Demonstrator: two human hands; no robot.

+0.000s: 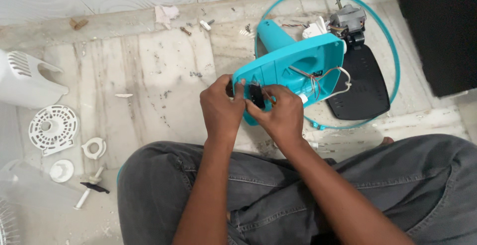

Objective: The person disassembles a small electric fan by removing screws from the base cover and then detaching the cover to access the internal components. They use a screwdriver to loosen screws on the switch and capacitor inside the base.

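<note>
A turquoise plastic fan housing (298, 63) lies open side up on the marble floor, with loose wires (323, 78) running inside it. My left hand (221, 108) grips its near left edge. My right hand (280, 111) pinches a small black switch block (256, 95) against that same edge, next to my left thumb. Both hands are close together over my lap.
A thin turquoise ring (392, 51) circles the housing, a grey motor (348, 21) and a black plate (365, 83). White fan parts lie at left: a vented cover (22, 78), a round disc (53, 128), small caps (94, 148). Screws (196, 74) are scattered. A dark cabinet (439, 31) stands at right.
</note>
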